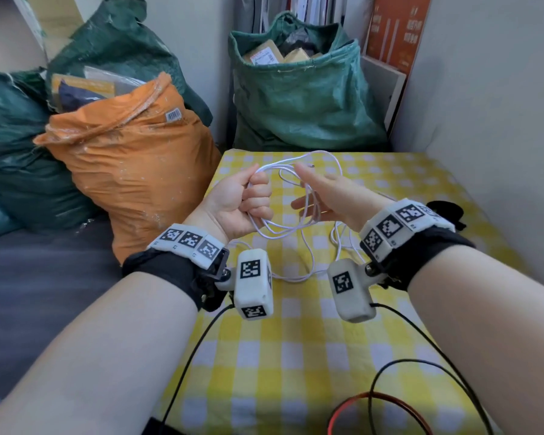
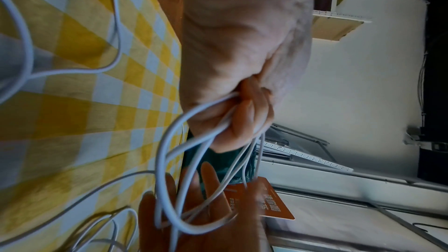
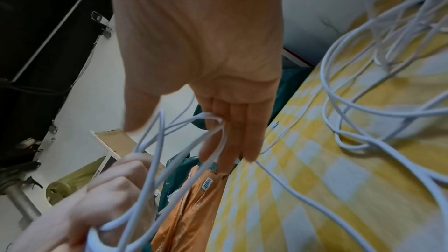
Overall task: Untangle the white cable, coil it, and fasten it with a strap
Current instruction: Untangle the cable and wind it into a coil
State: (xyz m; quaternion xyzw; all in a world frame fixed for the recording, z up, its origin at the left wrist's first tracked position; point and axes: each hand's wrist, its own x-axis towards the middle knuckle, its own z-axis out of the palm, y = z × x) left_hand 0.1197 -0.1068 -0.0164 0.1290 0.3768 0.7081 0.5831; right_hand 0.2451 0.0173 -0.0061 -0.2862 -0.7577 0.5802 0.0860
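Note:
My left hand [image 1: 252,199] is a fist gripping several loops of the white cable [image 1: 308,157] above the yellow checked table [image 1: 296,356]. In the left wrist view the loops [image 2: 169,137] hang out of the curled fingers [image 2: 244,114]. My right hand [image 1: 324,196] is held open inside the loops, thumb up and fingers straight, with strands crossing the fingers [image 3: 232,137]. The rest of the cable [image 3: 339,102] lies in loose tangled curves on the cloth below my wrists [image 1: 308,268]. A small black item [image 1: 446,211] lies behind my right wrist; I cannot tell what it is.
A stuffed orange sack [image 1: 132,171] stands off the table's left edge, and a green sack [image 1: 302,98] of parcels behind its far edge. A pale wall [image 1: 500,120] bounds the right side. Black and red wires [image 1: 390,397] loop on the near cloth.

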